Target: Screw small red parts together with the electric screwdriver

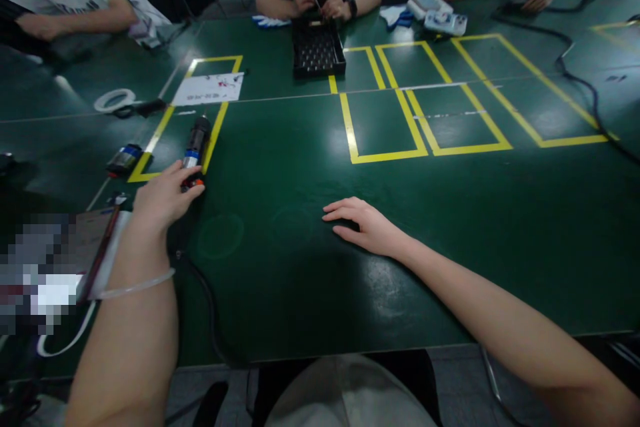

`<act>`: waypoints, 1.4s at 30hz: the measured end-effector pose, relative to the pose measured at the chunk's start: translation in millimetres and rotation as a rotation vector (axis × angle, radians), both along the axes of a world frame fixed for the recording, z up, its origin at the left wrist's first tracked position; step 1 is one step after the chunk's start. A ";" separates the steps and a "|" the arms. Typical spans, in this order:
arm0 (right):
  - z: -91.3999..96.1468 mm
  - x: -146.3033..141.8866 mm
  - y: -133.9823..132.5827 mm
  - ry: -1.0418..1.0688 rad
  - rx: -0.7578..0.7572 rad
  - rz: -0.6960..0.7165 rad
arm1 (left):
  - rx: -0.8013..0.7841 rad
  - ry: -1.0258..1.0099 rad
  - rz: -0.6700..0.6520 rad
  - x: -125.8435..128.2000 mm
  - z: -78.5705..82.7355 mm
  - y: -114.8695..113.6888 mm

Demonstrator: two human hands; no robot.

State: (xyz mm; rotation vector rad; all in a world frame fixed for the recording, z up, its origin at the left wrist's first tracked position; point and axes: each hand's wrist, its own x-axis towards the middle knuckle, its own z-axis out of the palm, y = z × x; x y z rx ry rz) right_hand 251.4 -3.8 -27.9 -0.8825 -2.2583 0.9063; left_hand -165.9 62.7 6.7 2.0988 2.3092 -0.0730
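Observation:
My left hand (167, 192) is closed round the rear end of an electric screwdriver (197, 139), thumb on one side and fingers on the other. The tool is dark with a silver and blue band and an orange-red end, and it points away from me beside a yellow tape line. A black cord (207, 293) runs over the table near my left forearm. My right hand (365, 223) rests on the green table (300, 293) with its fingers stretched out, holding nothing.
Yellow tape frames (390, 159) mark the table. A white paper (209, 88), a tape roll (115, 101) and another dark cylindrical item (124, 160) are on the left. Across from me, a person works over a black tray (319, 50); other people sit on either side.

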 end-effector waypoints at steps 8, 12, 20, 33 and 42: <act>0.9 -0.8 -0.3 0.005 -0.017 -0.005 | 0.072 0.240 0.090 23.7 5.7 -17.7; 3.1 -1.1 -0.6 0.000 -0.021 -0.002 | 0.114 0.256 0.082 28.8 5.7 -21.2; 4.0 -1.5 -0.5 0.001 -0.020 0.002 | 0.323 0.112 0.197 44.1 4.2 -21.2; -6.6 4.4 7.5 0.257 -0.252 -0.248 | -0.571 -1.580 -0.108 199.1 -20.3 -53.5; -3.8 -1.7 7.6 0.157 -0.150 -0.221 | -0.517 -1.473 -0.278 205.8 -20.1 -61.7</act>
